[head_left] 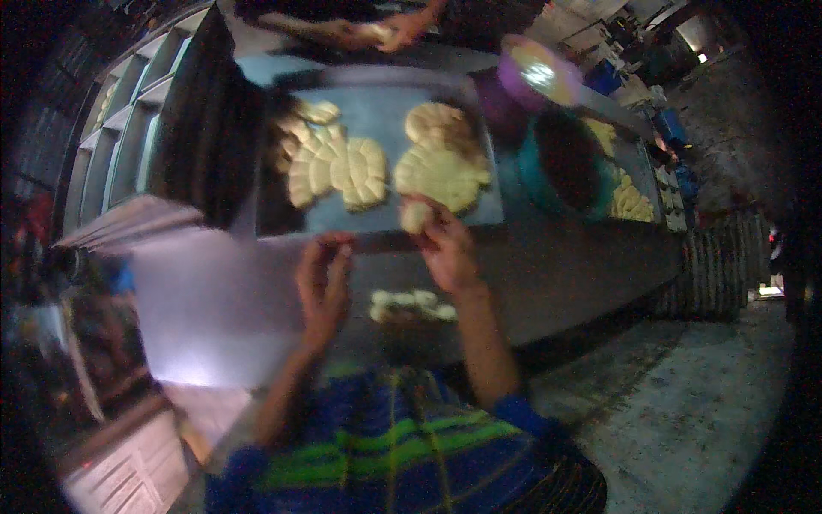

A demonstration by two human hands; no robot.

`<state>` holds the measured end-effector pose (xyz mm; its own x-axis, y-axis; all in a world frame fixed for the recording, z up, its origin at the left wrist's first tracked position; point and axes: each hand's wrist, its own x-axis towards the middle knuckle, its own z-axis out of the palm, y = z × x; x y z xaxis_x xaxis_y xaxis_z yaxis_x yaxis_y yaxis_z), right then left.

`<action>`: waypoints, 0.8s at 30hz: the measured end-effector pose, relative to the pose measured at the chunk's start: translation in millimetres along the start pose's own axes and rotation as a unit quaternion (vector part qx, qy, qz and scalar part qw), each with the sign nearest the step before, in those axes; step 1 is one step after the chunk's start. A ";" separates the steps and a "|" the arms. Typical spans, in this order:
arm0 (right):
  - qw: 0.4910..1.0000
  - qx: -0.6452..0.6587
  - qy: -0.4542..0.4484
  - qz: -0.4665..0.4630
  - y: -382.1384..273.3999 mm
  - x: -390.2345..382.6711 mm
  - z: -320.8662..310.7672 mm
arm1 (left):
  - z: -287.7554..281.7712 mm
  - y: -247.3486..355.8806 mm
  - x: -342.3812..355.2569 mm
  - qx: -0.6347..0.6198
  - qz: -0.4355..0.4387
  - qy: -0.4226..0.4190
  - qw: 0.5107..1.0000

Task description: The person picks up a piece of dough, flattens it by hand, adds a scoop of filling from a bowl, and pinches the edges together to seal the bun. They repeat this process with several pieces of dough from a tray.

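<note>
A round lump of pale dough (416, 218) is pinched in the fingers of my right hand (447, 248), just over the near edge of a dark baking tray (377, 226). My left hand (322, 283) hovers to its left, near the same edge. Its fingers are loosely bent, with the thumb apart, and nothing shows in them. Flattened clusters of pale dough pieces (338, 171) lie on the left half of the tray. More dough clusters (437, 171) cover its right half. Between my forearms, a short row of small whitish dough pieces (413, 305) rests on the table. Motion blurs the fine detail.
Across the table (582, 265), another person's hands (385, 32) hold something pale. A teal tub (535, 171) and a purple tub (535, 77) stand right of the tray. Further right lies more dough (629, 201). A compartmented rack (137, 128) rises at the left.
</note>
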<state>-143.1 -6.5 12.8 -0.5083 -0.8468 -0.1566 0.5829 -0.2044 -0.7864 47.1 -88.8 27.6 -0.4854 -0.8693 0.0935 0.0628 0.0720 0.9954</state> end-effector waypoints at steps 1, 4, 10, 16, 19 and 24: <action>1.000 -0.004 -0.011 0.006 2.1 -10.2 5.1 | 9.7 18.2 2.2 0.087 0.055 0.011 0.995; 0.988 -0.146 -0.007 0.040 6.2 -50.3 29.6 | 38.1 55.7 1.4 0.287 0.285 -0.031 0.914; 0.973 -0.224 -0.021 0.051 24.7 -90.3 16.3 | 72.1 19.7 -17.0 0.228 0.398 -0.134 0.879; 0.984 -0.159 0.056 0.054 6.5 -87.7 -37.5 | 101.3 12.8 -15.5 -0.019 0.154 -0.291 0.944; 0.969 -0.197 0.141 -0.045 -58.3 -61.7 -91.3 | 97.9 -16.6 -21.0 -0.110 0.005 -0.241 0.964; 0.706 -0.666 0.112 -0.213 -222.6 9.2 -202.0 | 35.8 -32.7 -24.9 -0.004 -0.177 -0.223 0.959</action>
<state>-405.5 130.4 65.7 -0.6324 -0.7179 0.2911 -0.6905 0.3519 -0.6320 25.9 -52.0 -6.6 -0.8018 -0.5433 -0.2487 -0.1680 -0.1945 0.9664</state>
